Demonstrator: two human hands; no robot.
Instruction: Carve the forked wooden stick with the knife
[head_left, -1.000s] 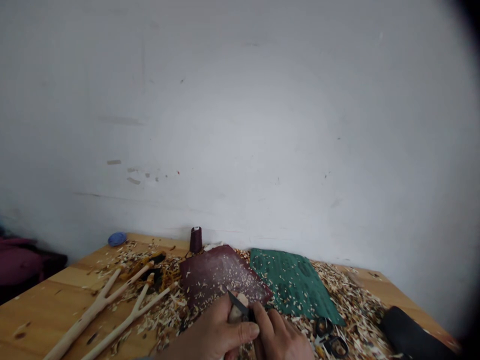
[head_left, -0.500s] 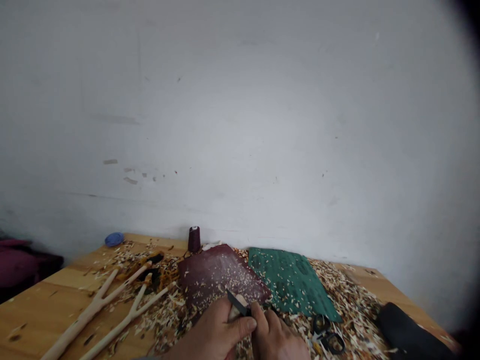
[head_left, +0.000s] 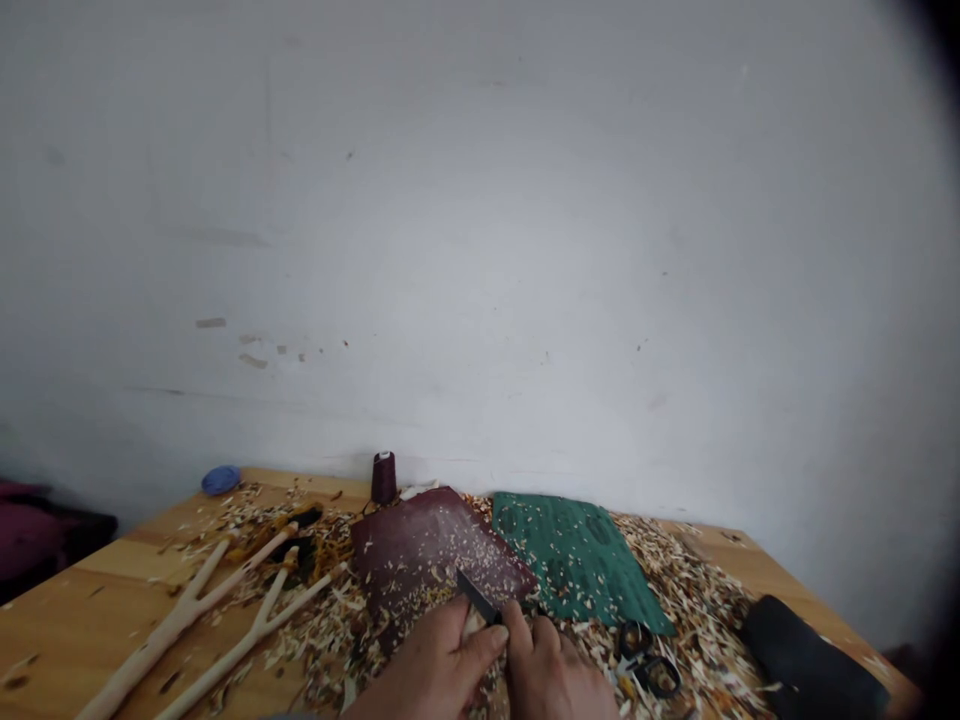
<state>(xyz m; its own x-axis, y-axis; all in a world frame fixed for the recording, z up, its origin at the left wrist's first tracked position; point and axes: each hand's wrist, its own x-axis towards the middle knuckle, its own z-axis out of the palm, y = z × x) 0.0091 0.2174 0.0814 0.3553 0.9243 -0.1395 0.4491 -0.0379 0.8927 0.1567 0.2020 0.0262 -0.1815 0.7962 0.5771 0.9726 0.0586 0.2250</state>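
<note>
My right hand (head_left: 559, 672) is closed around the handle of a knife, whose dark blade (head_left: 477, 596) points up and to the left. Close beside it, my left hand (head_left: 431, 655) grips a pale piece of wood (head_left: 472, 624), mostly hidden by the fingers and blade. The left thumb lies by the base of the blade, near the right fingers. Beyond both hands is a maroon sheet (head_left: 427, 545) sprinkled with shavings. A green sheet (head_left: 577, 555), also strewn with shavings, lies to its right.
Peeled forked sticks (head_left: 176, 625) lie at left beside mustard yarn (head_left: 337, 548). A maroon thread cone (head_left: 384, 478) and a blue bundle (head_left: 221, 480) stand near the wall. Scissors (head_left: 645, 660) and a black item (head_left: 810, 660) are at right. Wood shavings (head_left: 709, 610) cover much of the table.
The whole view has shifted slightly. Less of the pale wood shows between my hands now, and the knife blade shows more of its length above the left hand. Both grips stay closed.
</note>
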